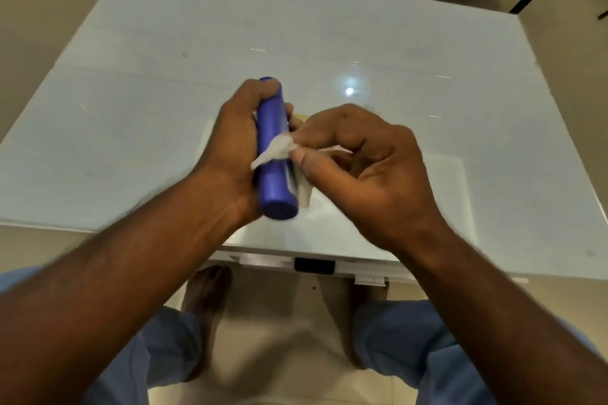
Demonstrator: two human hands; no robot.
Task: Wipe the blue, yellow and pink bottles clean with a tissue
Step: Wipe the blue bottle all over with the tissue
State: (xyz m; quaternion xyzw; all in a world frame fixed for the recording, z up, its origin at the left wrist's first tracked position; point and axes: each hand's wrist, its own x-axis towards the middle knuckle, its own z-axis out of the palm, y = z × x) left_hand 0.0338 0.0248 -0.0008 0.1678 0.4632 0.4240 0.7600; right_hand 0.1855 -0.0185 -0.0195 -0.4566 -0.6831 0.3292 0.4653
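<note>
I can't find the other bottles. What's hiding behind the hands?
Only a yellowish sliver peeks out behind the right hand, perhaps the yellow bottle. The hands hide everything else.

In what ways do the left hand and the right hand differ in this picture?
The left hand wraps around the blue bottle and holds it above the table; the right hand only pinches a white tissue with its fingertips. The left hand carries the bottle, the right hand presses the tissue against its side. Both are bare and closed on something.
</note>
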